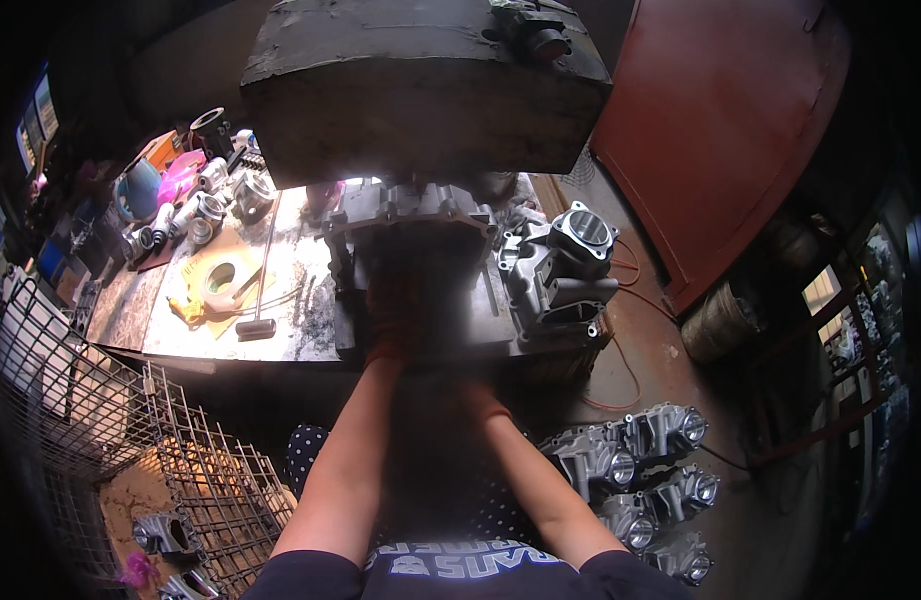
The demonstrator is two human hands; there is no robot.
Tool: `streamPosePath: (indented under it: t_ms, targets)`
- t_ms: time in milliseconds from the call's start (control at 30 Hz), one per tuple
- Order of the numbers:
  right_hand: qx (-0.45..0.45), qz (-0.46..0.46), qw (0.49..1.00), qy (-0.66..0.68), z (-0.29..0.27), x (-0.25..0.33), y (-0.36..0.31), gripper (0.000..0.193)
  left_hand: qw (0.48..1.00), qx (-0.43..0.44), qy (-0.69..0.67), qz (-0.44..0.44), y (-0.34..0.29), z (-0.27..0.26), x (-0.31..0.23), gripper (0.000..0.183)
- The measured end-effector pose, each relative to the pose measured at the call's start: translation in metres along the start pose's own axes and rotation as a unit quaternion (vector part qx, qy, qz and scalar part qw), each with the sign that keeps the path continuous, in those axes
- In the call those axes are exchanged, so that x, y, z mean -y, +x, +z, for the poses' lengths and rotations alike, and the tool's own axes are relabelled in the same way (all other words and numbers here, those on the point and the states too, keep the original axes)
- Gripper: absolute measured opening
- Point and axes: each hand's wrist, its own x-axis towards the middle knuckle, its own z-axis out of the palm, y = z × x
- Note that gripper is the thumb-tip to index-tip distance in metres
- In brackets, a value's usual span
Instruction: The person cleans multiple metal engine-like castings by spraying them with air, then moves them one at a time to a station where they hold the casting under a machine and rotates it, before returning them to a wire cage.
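Both my forearms reach forward under a heavy dark block. My left hand [393,312], in what looks like a reddish glove, is up against the shadowed near side of a grey metal casting [413,208]. Its fingers are lost in the dark. My right hand [478,396] is lower and nearer to me, just off the bench's front edge; a reddish cuff shows at the wrist and the rest is too dark to make out. To the right of the shadowed casting stands a silver metal housing [559,290] with a round flanged opening on top.
The dark block [426,120] overhangs the bench. A hammer [258,328], a ring-shaped part [221,287] and several castings lie at left. Wire mesh baskets [196,470] stand lower left. More silver housings [631,470] sit at lower right; a red panel [716,130] leans behind.
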Motion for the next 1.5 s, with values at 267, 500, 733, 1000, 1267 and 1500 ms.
streamPosePath:
  t_ms: [267,500,733,1000,1267,1500]
  targets:
    - [0.027,-0.011,0.998,-0.053,-0.014,0.008,-0.006,0.037,0.968,0.050,-0.247,-0.014,0.018,-0.056,0.004,0.062]
    - [0.003,0.011,0.999,-0.032,-0.011,0.007,-0.002,0.037,0.958,0.035,-0.284,-0.016,0.017,-0.049,0.006,0.065]
    - [-0.017,-0.018,1.000,0.009,-0.005,0.003,-0.003,0.035,0.961,0.057,-0.270,-0.023,0.017,-0.051,0.005,0.066]
    - [0.035,0.009,0.999,0.010,-0.005,0.002,0.001,0.042,0.963,0.055,-0.265,-0.011,0.013,-0.050,0.007,0.064]
    - [0.043,0.042,0.997,0.048,-0.006,-0.002,0.004,0.040,0.965,0.038,-0.259,-0.005,0.014,-0.047,0.005,0.064]
    - [0.051,0.041,0.998,0.025,-0.015,0.006,0.000,0.040,0.969,0.025,-0.247,0.001,0.013,-0.045,0.005,0.067]
